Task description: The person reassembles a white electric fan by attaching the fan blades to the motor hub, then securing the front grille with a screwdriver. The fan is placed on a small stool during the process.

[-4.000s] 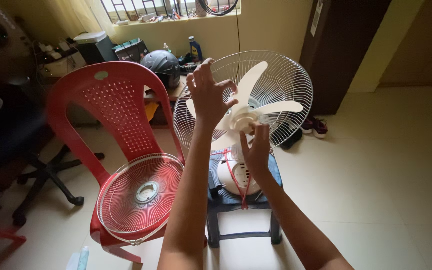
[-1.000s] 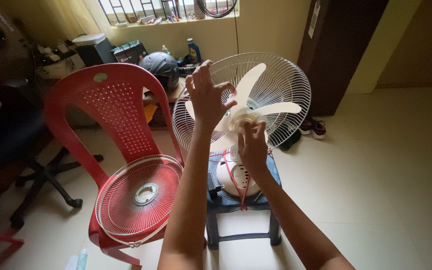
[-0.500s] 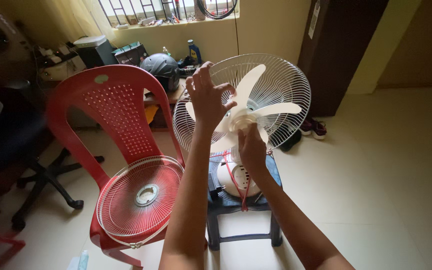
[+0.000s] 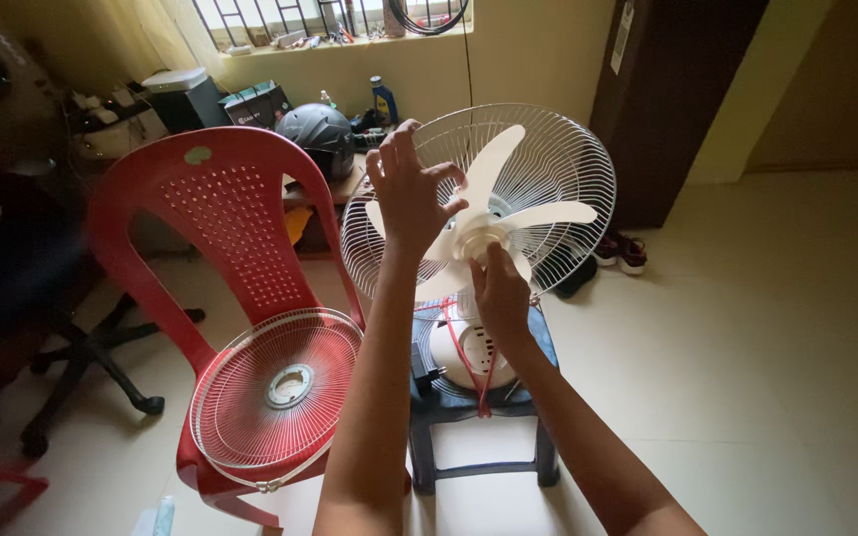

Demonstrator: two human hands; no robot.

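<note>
Biggest in view, the red plastic chair [image 4: 220, 213] carries a detached round white wire grille [image 4: 278, 387] on its seat. Beside it, on a dark plastic stool [image 4: 479, 412], stands the white fan with its rear wire guard [image 4: 568, 169] and cream blades [image 4: 523, 213]. The left hand [image 4: 407, 194], fingers spread, braces a blade. The right hand [image 4: 499, 288] pinches at the hub [image 4: 476, 236], though its fingertips are partly hidden.

Fan [image 4: 494, 213] on stool [image 4: 538, 342] — chair [image 4: 220, 228] left, holding grille [image 4: 278, 387].
</note>
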